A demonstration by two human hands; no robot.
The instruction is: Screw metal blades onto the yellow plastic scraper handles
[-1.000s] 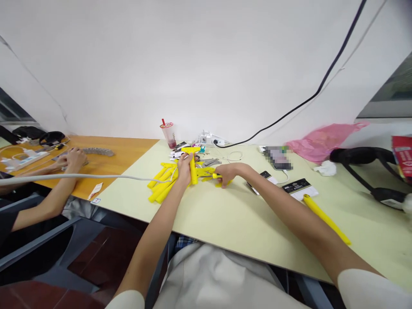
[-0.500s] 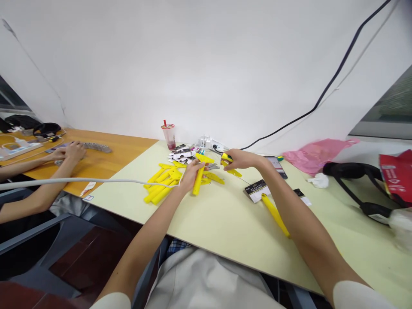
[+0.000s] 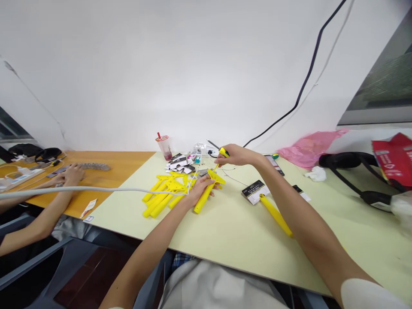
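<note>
My left hand (image 3: pixel 200 189) is closed around a yellow T-shaped scraper handle (image 3: pixel 202 201), its wide head pointing away from me. Just above that head is my right hand (image 3: pixel 232 155), closed on what looks like a screwdriver (image 3: pixel 223 152) with a yellow-and-black grip and thin grey shaft pointing up and left. A narrow yellow piece (image 3: pixel 216 166), seen edge-on, sits at the right fingertips, close to the handle's head. Left of my left hand lies a pile of similar yellow handles (image 3: pixel 161 199). Grey metal blades (image 3: pixel 202 172) are partly hidden behind it.
A scraper (image 3: pixel 276 216) with a black-and-white card (image 3: pixel 255 192) lies at right. Behind are printed cards (image 3: pixel 179 163), a drink cup (image 3: pixel 165 148), a phone (image 3: pixel 274 165) and a pink bag (image 3: pixel 310 149). A white cable (image 3: pixel 96 189) crosses to my left wrist. Another person's hands (image 3: pixel 73 174) are at left.
My right hand has moved left, bringing the yellow piece to the handle's head. The screwdriver shaft now shows, pointing up and left. My left hand still holds the handle; the camera view has shifted slightly.
</note>
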